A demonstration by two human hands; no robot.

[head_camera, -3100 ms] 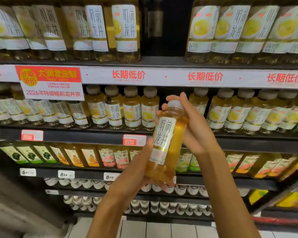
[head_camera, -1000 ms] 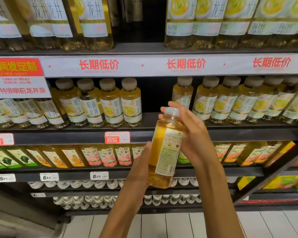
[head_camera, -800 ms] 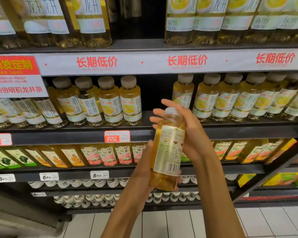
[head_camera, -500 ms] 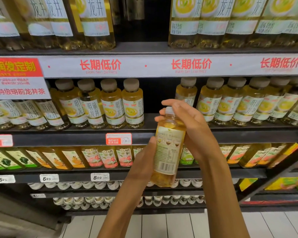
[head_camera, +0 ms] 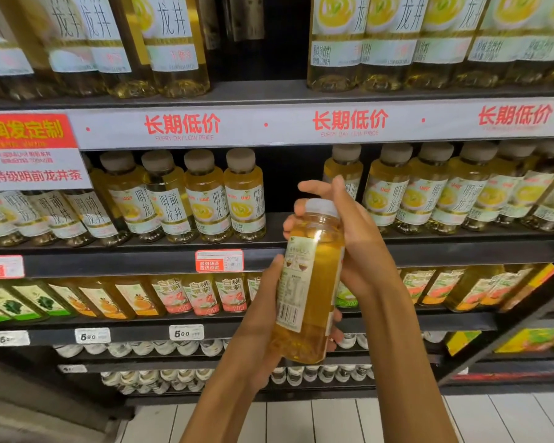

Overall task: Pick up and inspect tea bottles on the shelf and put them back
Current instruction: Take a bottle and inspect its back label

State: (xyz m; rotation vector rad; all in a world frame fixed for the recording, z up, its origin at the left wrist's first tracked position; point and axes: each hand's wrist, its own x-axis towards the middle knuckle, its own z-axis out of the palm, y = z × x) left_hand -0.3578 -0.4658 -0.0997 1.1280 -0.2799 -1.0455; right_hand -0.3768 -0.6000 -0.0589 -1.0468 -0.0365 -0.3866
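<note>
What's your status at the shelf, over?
Left hand grips tea bottle low; right hand holds its neck. Bottle off shelf, barcode side facing camera. Gap in row unobstructed.

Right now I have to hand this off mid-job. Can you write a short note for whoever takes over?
Left hand grips the bottle low on its body; right hand holds it near the cap.
Bottle is upright in front of the middle shelf, barcode side facing the camera.
Done: picked up, inspection under way.
Left: finish the check, then return it to the gap in the row.
</note>
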